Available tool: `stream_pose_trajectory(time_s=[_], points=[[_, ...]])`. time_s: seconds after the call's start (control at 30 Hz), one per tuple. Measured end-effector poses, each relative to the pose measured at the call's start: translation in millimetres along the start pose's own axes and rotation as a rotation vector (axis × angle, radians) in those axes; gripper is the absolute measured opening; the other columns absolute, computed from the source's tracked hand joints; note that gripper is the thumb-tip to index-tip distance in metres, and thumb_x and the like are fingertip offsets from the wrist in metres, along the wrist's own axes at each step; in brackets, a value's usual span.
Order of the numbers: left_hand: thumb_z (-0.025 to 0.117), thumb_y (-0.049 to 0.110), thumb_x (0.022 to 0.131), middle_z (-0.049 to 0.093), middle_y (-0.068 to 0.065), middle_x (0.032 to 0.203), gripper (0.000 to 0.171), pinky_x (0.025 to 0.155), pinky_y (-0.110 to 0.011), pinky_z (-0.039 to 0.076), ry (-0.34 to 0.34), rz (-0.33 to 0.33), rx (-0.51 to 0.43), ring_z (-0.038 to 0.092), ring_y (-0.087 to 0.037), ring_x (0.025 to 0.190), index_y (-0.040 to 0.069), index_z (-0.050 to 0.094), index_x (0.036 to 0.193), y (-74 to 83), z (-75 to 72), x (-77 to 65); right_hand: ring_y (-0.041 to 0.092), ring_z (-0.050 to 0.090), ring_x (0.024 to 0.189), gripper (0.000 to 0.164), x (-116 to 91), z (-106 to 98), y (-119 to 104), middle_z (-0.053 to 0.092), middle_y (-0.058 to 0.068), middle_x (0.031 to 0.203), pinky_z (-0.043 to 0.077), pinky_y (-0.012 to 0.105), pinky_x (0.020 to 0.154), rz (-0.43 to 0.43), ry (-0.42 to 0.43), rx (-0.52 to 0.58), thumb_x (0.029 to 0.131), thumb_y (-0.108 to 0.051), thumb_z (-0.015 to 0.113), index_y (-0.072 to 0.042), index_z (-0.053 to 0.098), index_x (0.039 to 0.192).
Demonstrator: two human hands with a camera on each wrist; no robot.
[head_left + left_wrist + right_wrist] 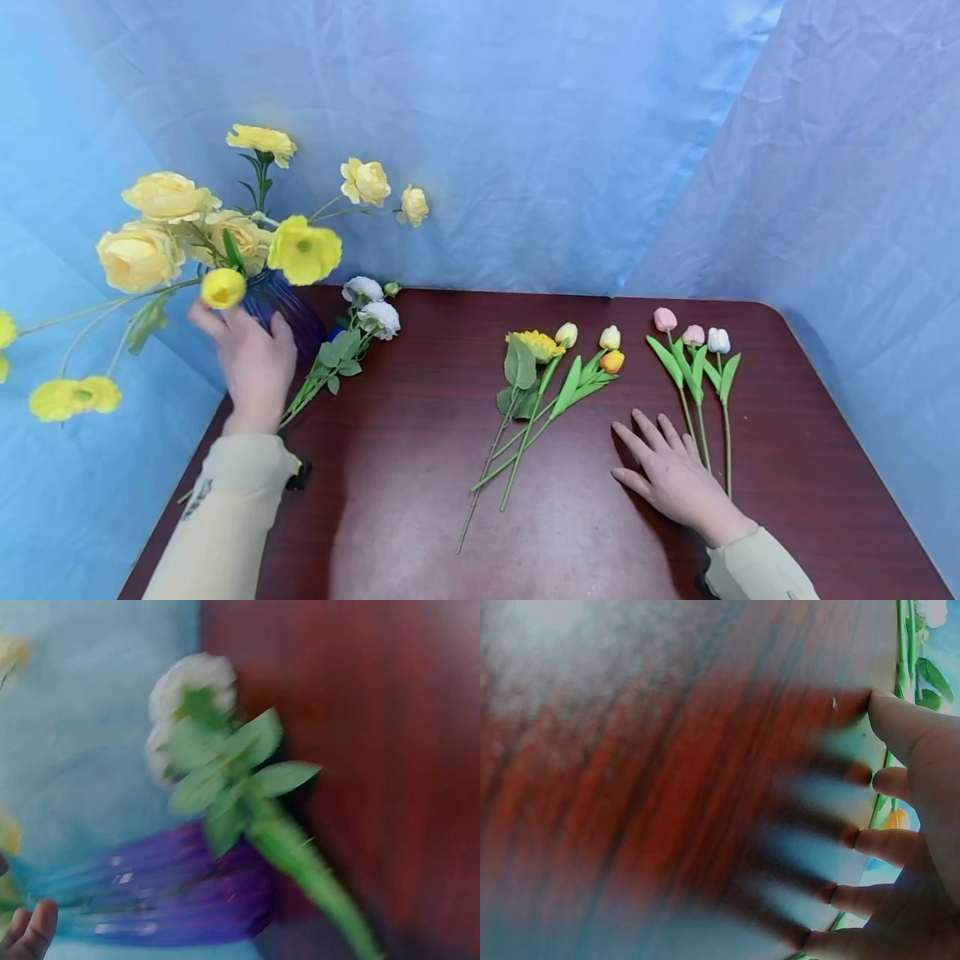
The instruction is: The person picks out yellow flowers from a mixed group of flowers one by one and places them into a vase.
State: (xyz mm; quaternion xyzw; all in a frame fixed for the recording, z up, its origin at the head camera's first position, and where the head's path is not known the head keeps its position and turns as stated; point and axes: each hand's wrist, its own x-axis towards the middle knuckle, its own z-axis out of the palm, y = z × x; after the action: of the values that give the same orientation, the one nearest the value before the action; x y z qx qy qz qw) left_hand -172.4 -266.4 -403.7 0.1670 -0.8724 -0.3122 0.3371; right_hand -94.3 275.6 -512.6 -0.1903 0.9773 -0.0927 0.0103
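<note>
At the far left of the head view, a blue and purple ribbed vase (pixel 288 321) holds yellow flowers (pixel 168 197). My left hand (pixel 255 358) is just in front of its neck, thumb and fingers apart; a yellow bud (pixel 222 288) partly hides the fingertips. In the left wrist view, blurred fingertips (pixel 36 930) show near the vase's mouth, with a stem visible inside. My right hand (pixel 671 479) rests on the table with fingers spread, beside the pink and white tulips (pixel 693 336). Nothing is in its grasp.
White flowers (pixel 378 319) with green leaves lie right of the vase. Mid-table, a sunflower (pixel 538 345) and several yellow, cream and orange tulips (pixel 611 361) lie with crossed stems. The dark red table (pixel 405 500) backs onto a blue cloth (pixel 480 150).
</note>
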Motion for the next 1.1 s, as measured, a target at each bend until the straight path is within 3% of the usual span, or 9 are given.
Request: stream_pose_trajectory(time_s=[0.1, 0.17, 0.27, 0.4, 0.53, 0.67, 0.83, 1.1], points=[[0.059, 0.005, 0.095, 0.030, -0.027, 0.138, 0.048, 0.086, -0.054, 0.045, 0.026, 0.066, -0.075, 0.049, -0.045, 0.100, -0.003, 0.042, 0.140, 0.3, 13.0, -24.5, 0.057, 0.037, 0.139, 0.062, 0.2, -1.0, -0.6, 0.045, 0.023, 0.154, 0.034, 0.079, 0.098, 0.002, -0.009, 0.001, 0.094, -0.044, 0.071, -0.015, 0.056, 0.147], [0.060, 0.005, 0.093, 0.040, -0.027, 0.129, 0.040, 0.088, -0.055, 0.044, -0.045, 0.121, -0.058, 0.049, -0.046, 0.102, -0.003, 0.050, 0.131, 4.0, 21.4, -40.4, 0.057, 0.037, 0.139, 0.063, 0.2, -2.0, -1.1, 0.045, 0.022, 0.154, 0.034, 0.079, 0.099, 0.007, -0.017, 0.001, 0.094, -0.045, 0.071, -0.016, 0.055, 0.147], [0.063, 0.009, 0.093, 0.057, -0.024, 0.116, 0.031, 0.091, -0.056, 0.043, -0.257, 0.229, -0.005, 0.052, -0.046, 0.106, -0.002, 0.060, 0.122, 15.0, 32.9, -62.5, 0.057, 0.037, 0.139, 0.063, 0.4, -3.3, -1.5, 0.045, 0.022, 0.154, 0.034, 0.079, 0.099, 0.012, -0.021, -0.002, 0.094, -0.045, 0.071, -0.016, 0.055, 0.148], [0.065, 0.022, 0.098, 0.066, -0.010, 0.104, 0.023, 0.081, -0.051, 0.050, -0.553, 0.290, 0.066, 0.061, -0.034, 0.098, 0.007, 0.068, 0.115, 36.8, 45.2, -90.1, 0.057, 0.038, 0.139, 0.063, 0.4, -4.6, -2.1, 0.046, 0.023, 0.153, 0.035, 0.079, 0.099, 0.013, -0.022, -0.006, 0.093, -0.045, 0.072, -0.016, 0.055, 0.147], [0.068, 0.030, 0.098, 0.065, 0.003, 0.092, 0.016, 0.067, -0.042, 0.053, -0.736, 0.324, 0.130, 0.063, -0.019, 0.084, 0.016, 0.071, 0.106, 59.1, 57.3, -113.8, 0.057, 0.037, 0.139, 0.064, 0.5, -4.9, -2.7, 0.045, 0.023, 0.154, 0.034, 0.078, 0.100, 0.014, -0.026, -0.006, 0.093, -0.045, 0.072, -0.016, 0.055, 0.148], [0.070, 0.033, 0.097, 0.062, 0.008, 0.083, 0.015, 0.061, -0.035, 0.049, -0.878, 0.345, 0.135, 0.059, -0.010, 0.072, 0.018, 0.071, 0.101, 77.9, 68.0, -132.8, 0.057, 0.038, 0.139, 0.064, 1.1, -3.9, -2.3, 0.045, 0.023, 0.154, 0.035, 0.078, 0.099, 0.010, -0.019, -0.016, 0.093, -0.045, 0.072, -0.016, 0.055, 0.147], [0.071, 0.034, 0.096, 0.066, 0.007, 0.084, 0.015, 0.064, -0.036, 0.051, -0.983, 0.361, 0.144, 0.062, -0.012, 0.072, 0.020, 0.071, 0.097, 89.6, 82.9, -148.7, 0.057, 0.040, 0.137, 0.064, 2.2, -1.8, -2.2, 0.047, 0.022, 0.153, 0.037, 0.078, 0.097, 0.001, -0.009, -0.033, 0.092, -0.045, 0.073, -0.016, 0.056, 0.147], [0.074, 0.041, 0.092, 0.061, 0.008, 0.076, 0.023, 0.057, -0.035, 0.046, -1.061, 0.360, 0.165, 0.057, -0.012, 0.064, 0.022, 0.064, 0.083, 101.4, 102.0, -163.2, 0.056, 0.038, 0.139, 0.067, 2.7, -0.9, -6.2, 0.046, 0.021, 0.154, 0.035, 0.078, 0.099, 0.012, -0.023, -0.017, 0.092, -0.050, 0.072, -0.017, 0.055, 0.148]])
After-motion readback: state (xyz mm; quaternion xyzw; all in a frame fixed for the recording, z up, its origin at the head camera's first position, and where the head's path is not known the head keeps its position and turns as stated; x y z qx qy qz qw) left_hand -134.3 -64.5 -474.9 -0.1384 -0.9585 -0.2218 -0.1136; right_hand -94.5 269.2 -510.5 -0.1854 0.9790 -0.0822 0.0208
